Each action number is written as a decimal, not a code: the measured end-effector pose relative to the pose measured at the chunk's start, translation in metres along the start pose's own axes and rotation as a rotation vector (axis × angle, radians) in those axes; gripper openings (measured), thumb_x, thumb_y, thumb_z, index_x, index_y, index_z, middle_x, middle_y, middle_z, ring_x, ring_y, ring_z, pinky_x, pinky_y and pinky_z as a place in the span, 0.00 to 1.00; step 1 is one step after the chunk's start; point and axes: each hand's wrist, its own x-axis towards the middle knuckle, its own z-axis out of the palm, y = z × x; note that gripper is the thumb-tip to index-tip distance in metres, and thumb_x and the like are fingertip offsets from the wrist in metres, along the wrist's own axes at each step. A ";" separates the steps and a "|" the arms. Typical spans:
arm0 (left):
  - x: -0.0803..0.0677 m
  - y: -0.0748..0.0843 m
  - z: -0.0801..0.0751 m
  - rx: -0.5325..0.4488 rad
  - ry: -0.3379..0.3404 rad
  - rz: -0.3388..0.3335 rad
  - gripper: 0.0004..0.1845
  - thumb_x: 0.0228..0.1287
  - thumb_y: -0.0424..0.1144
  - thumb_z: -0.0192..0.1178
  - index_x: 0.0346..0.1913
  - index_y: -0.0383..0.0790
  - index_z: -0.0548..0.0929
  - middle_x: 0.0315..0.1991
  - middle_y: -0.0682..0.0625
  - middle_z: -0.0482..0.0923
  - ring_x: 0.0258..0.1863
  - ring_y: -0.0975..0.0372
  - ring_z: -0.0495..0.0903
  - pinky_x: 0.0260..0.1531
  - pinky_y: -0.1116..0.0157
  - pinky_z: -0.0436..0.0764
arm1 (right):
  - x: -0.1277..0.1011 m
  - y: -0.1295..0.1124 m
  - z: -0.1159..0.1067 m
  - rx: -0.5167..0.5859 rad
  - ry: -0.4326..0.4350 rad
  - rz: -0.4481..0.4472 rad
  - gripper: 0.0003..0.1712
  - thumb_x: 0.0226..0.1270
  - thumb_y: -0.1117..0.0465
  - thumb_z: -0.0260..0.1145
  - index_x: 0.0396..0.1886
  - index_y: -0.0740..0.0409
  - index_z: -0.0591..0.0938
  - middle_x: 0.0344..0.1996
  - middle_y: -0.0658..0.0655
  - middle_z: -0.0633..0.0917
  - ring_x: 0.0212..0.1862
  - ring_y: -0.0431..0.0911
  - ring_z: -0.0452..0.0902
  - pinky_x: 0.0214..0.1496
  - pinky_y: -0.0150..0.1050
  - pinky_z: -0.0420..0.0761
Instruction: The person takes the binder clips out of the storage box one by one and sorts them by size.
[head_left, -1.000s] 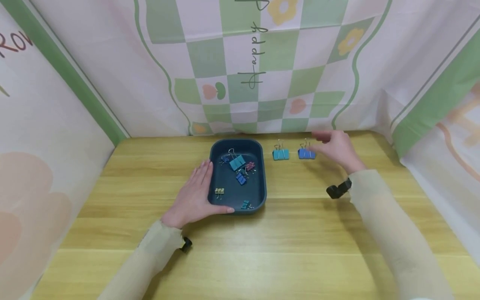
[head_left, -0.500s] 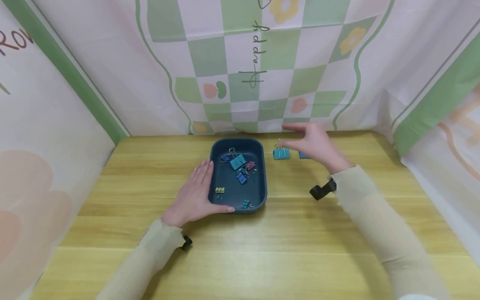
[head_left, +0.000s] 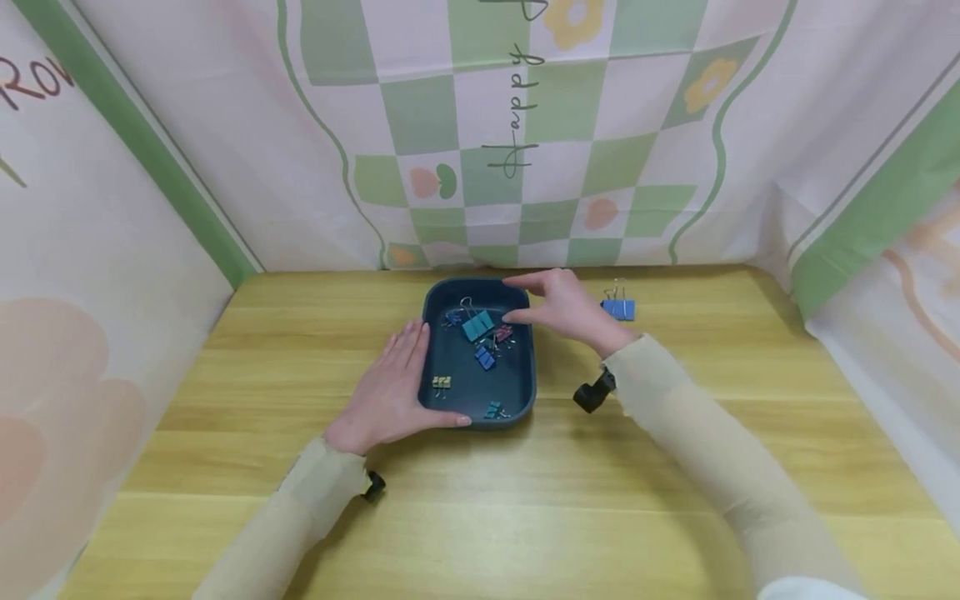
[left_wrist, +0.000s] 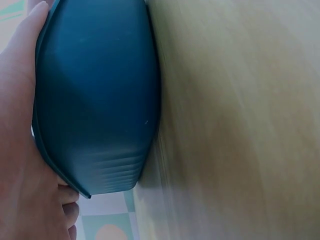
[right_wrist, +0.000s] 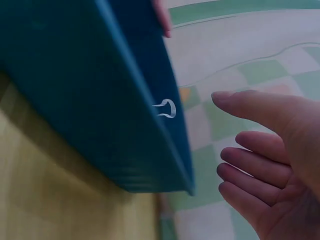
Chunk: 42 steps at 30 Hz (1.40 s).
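Head view shows the left hand point(head_left: 390, 392) lying flat on the tabletop point(head_left: 675, 467), fingers straight, pressed to the tray point(head_left: 525, 392) at its 9 o'clock side. The right hand point(head_left: 558, 310) hangs over the tray's 2 o'clock corner, fingers loose and apart, holding nothing, near the teal clip point(head_left: 477, 325). A good way: keep the tray steady, pinch one clip only. A blue clip point(head_left: 618, 309) sits at 3 o'clock. The cloth point(head_left: 300, 125) says "Happy".

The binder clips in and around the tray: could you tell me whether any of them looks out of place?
One does. A blue binder clip sits alone on the wooden table, right of the dark tray, while the other clips in view lie inside the tray. Nothing looks spilled or damaged.
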 end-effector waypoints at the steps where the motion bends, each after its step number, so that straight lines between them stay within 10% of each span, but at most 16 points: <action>1: 0.000 0.000 0.000 0.001 0.004 0.002 0.78 0.39 0.92 0.46 0.82 0.36 0.39 0.82 0.42 0.34 0.80 0.56 0.32 0.77 0.58 0.40 | 0.003 0.001 0.003 -0.001 -0.013 0.001 0.36 0.62 0.52 0.78 0.68 0.58 0.80 0.65 0.58 0.79 0.67 0.55 0.73 0.68 0.53 0.73; 7: 0.000 0.000 0.001 -0.004 0.008 0.008 0.79 0.39 0.92 0.47 0.82 0.35 0.39 0.82 0.42 0.34 0.80 0.57 0.32 0.77 0.58 0.39 | 0.021 0.003 0.018 -0.044 -0.075 -0.007 0.35 0.64 0.55 0.76 0.69 0.62 0.78 0.64 0.62 0.79 0.62 0.54 0.78 0.63 0.51 0.78; 14: 0.001 -0.001 0.002 -0.011 0.013 0.016 0.78 0.40 0.91 0.47 0.82 0.35 0.39 0.82 0.43 0.34 0.80 0.57 0.31 0.77 0.58 0.39 | 0.037 0.003 0.031 -0.207 -0.135 -0.040 0.30 0.68 0.61 0.72 0.68 0.63 0.78 0.49 0.65 0.87 0.21 0.48 0.77 0.40 0.43 0.80; 30: 0.001 -0.001 -0.001 -0.018 -0.004 0.011 0.78 0.41 0.91 0.47 0.82 0.34 0.39 0.82 0.43 0.33 0.80 0.57 0.31 0.77 0.58 0.39 | 0.043 0.008 0.051 -0.458 -0.222 -0.132 0.20 0.64 0.60 0.74 0.55 0.59 0.88 0.53 0.57 0.87 0.54 0.51 0.82 0.58 0.48 0.81; 42: 0.000 -0.001 -0.002 -0.027 -0.011 0.011 0.77 0.42 0.91 0.47 0.82 0.36 0.37 0.82 0.43 0.32 0.80 0.58 0.31 0.77 0.59 0.39 | 0.036 0.000 0.061 -0.512 -0.260 -0.106 0.23 0.56 0.53 0.79 0.51 0.57 0.90 0.47 0.55 0.88 0.48 0.48 0.84 0.53 0.48 0.84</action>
